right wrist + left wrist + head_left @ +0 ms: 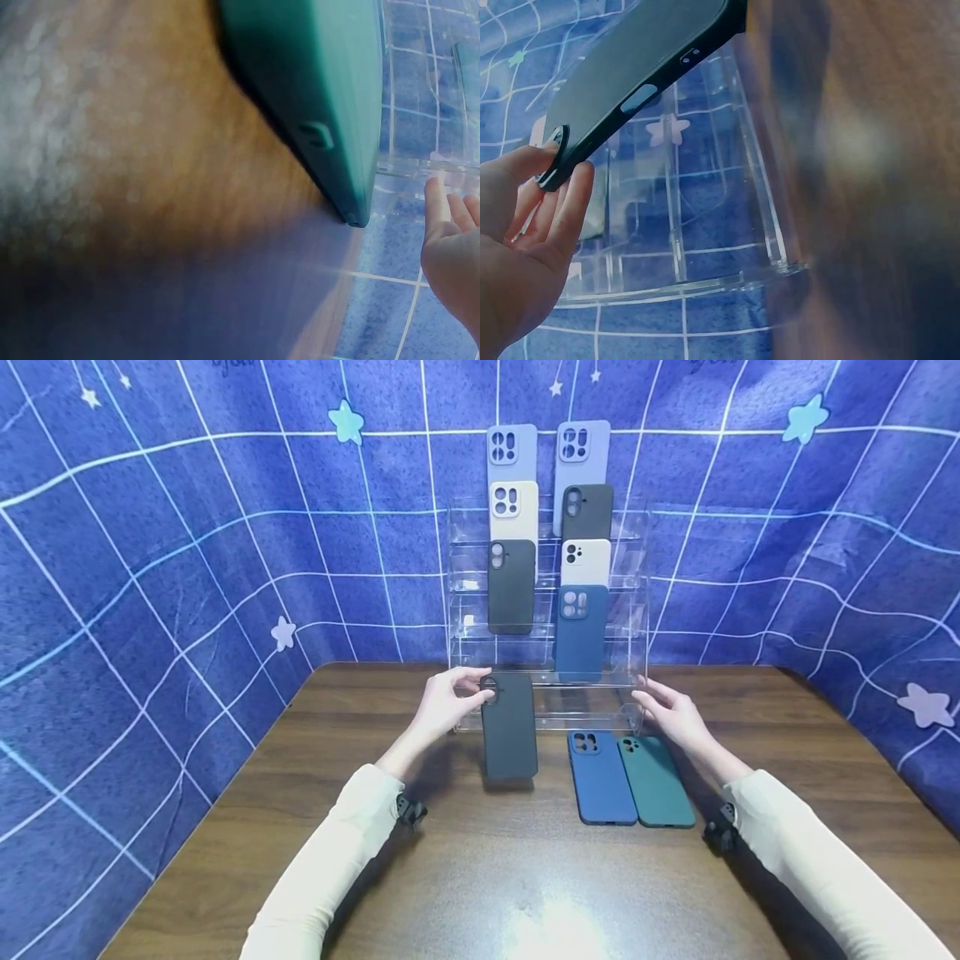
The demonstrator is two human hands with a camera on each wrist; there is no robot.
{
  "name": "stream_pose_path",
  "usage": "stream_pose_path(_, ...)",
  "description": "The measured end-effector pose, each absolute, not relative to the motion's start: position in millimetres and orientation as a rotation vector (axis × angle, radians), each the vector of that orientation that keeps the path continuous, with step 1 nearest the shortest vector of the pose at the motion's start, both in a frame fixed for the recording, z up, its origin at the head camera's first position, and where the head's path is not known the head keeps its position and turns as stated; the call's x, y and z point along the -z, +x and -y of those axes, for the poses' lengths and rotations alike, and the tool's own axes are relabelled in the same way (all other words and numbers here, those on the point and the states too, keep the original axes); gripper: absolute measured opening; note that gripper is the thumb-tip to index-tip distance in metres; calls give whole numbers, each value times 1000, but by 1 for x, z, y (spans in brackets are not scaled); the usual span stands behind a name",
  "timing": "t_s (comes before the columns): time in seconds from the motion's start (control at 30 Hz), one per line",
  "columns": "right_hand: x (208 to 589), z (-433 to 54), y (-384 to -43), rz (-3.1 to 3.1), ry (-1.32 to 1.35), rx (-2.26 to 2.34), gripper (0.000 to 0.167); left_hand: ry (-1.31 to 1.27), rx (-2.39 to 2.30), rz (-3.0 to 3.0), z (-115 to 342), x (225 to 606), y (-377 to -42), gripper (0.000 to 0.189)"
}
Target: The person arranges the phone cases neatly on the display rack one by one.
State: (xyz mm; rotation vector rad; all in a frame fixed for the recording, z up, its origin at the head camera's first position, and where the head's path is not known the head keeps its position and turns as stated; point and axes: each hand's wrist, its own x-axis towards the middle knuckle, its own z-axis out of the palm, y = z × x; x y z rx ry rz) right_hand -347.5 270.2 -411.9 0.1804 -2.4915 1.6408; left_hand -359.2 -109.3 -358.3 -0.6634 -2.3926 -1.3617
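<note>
My left hand [447, 700] pinches a black phone case [510, 727] by its top left corner, beside the camera opening. The case stands nearly upright, its back facing me, in front of the lowest tier of a clear tiered display rack [600, 720]. In the left wrist view, the thumb lies on the camera opening of the case [645, 67] and the fingers are behind it. My right hand [675, 714] is at the rack's lower right side, its extended fingertips right at the edge. Near it, a green phone case [657, 781] lies on the table next to a blue phone case [603, 781].
Several phone cases stand on the rack's upper tiers: light purple [517, 452], cream [525, 518], black [512, 593], white [588, 562] and dark blue [581, 635]. A blue grid-patterned cloth [225, 527] hangs behind and beside the wooden table [420, 877].
</note>
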Motion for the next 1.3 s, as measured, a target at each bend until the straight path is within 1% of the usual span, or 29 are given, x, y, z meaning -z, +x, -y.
stream_pose_path(0.57, 414, -271, -346, 2501, 181, -1615, 62, -653, 1276, 2293, 110, 319, -372, 35)
stream_pose_path(0.8, 397, -261, -334, 2480, 183, -1690, 57, -626, 1271, 2176, 110, 307, -379, 34)
stream_pose_path(0.97, 388, -256, -326, 2484, 197, -1687, 57, -584, 1264, 2140, 112, 298, -387, 35)
stream_pose_path(1.1, 391, -259, -329, 2479, 194, -1699, 57, -559, 1253, 2141, 111, 287, -393, 36)
stream_pose_path(1.3, 405, -268, -343, 2467, 190, -1716, 60, -556, 1223, 2137, 109, 274, -401, 35)
